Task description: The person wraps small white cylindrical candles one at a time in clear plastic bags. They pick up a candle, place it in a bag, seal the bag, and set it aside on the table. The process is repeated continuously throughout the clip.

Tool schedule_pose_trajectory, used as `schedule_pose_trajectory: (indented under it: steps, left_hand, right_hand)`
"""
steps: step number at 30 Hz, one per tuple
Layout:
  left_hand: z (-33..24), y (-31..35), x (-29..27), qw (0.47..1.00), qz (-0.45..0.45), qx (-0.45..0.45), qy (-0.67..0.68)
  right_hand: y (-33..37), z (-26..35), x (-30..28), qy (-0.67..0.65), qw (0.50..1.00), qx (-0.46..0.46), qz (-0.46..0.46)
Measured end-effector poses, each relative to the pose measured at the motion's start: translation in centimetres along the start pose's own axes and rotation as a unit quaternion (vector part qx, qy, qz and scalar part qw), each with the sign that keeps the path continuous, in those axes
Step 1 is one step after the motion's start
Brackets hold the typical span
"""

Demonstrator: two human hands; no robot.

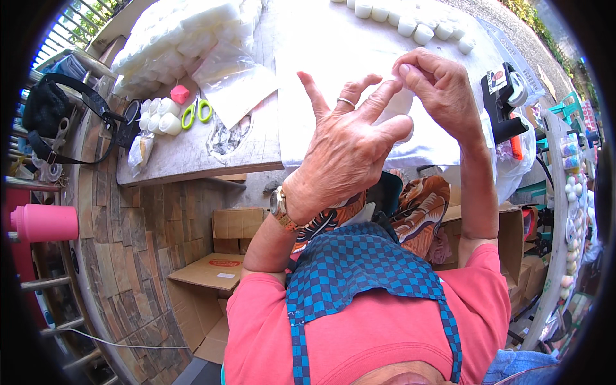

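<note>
Over the white-covered part of the table (308, 138), my two hands meet at the fingertips. My left hand (356, 131) has its little finger raised, while its index finger and thumb curve around a pale white rounded piece (399, 106). That piece is washed out by glare and partly hidden by the fingers. My right hand (444, 93) pinches thumb against index finger right at the left index fingertip. Whatever is in that pinch is too small to make out. Close by on the right stands a black tape dispenser (497, 131) with a clear roll.
Green scissors (196, 113), a pink lump (179, 94) and short white cylinders (169, 124) lie at left, beside a clear plastic bag (234, 77). A large wrapped stack (186, 45) rises behind. More white cylinders (407, 25) line the far edge. Cardboard boxes (208, 276) stand below.
</note>
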State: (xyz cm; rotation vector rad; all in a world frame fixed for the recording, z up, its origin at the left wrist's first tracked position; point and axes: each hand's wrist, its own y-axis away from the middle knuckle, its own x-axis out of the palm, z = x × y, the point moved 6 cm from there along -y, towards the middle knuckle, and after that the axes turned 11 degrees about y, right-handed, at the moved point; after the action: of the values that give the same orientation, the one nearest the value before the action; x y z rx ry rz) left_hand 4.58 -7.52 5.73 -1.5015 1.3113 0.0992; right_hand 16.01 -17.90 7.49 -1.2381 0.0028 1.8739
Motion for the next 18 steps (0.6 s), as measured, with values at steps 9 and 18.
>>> schedule_pose_trajectory:
  steps: [9, 18]
  left_hand:
    - [0.23, 0.01, -0.3, 1.0, 0.002, -0.011, -0.001]
    - [-0.01, -0.12, -0.06, 1.0, -0.006, -0.002, 0.007]
  right_hand:
    - [-0.12, 0.03, -0.06, -0.031, 0.999, -0.026, 0.036]
    - [-0.75, 0.54, -0.26, 0.052, 0.997, -0.008, 0.055]
